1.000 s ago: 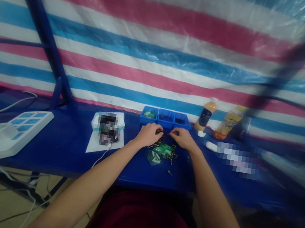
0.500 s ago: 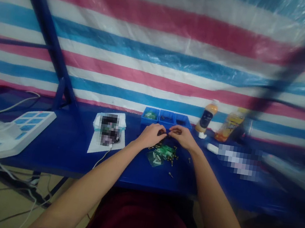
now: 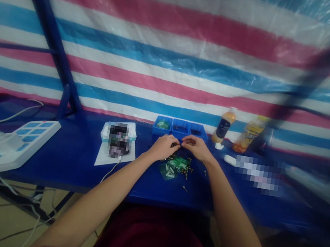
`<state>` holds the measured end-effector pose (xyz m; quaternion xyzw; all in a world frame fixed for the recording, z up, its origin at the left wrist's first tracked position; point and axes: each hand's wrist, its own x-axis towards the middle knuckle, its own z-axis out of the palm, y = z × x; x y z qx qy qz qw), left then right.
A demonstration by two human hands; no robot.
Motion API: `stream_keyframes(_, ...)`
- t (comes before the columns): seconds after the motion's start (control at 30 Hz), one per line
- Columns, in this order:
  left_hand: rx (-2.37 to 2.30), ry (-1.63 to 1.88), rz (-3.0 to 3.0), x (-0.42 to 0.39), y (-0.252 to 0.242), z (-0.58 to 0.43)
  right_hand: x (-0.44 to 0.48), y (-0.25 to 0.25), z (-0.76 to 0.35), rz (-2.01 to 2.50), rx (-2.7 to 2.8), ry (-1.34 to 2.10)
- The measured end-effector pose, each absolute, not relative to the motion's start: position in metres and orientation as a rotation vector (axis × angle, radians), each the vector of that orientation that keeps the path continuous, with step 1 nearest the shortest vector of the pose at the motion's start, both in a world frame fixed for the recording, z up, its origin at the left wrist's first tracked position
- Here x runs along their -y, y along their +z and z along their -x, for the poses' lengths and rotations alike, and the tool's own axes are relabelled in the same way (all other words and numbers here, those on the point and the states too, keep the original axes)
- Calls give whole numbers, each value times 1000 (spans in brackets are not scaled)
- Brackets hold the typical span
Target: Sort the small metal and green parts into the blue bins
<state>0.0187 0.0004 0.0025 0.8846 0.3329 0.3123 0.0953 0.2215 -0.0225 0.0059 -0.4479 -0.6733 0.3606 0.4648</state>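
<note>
Fingertips of my left hand (image 3: 164, 146) and my right hand (image 3: 196, 147) nearly meet over the blue table, just in front of three blue bins. Both hands are closed in a pinch; what lies between the fingers is too small and dark to name. Below them is a loose pile of small brass-coloured screw-like parts and green pieces (image 3: 181, 164). A small clear bag with white plugs (image 3: 169, 171) lies at its near left. One single screw (image 3: 185, 188) rests apart, nearer to me. The left bin (image 3: 161, 131) holds green pieces; the middle bin (image 3: 179, 133) and right bin (image 3: 198, 131) hold small dark parts.
Two drink bottles (image 3: 224, 126) stand at the back right, with a white object (image 3: 229, 160) before them. A phone-like device lies on white paper (image 3: 101, 159) at left, its cable running forward. A large white power strip (image 3: 36, 136) with cords sits far left.
My right hand has shifted very slightly left, closer to the left fingertips. The pile, the bins and the other things stay where they were.
</note>
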Motion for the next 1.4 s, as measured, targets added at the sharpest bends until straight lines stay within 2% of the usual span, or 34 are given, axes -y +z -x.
stream_keyframes(1.4,-971,931,-2604,3,5,-19,22,7,-221,1188,1704,784)
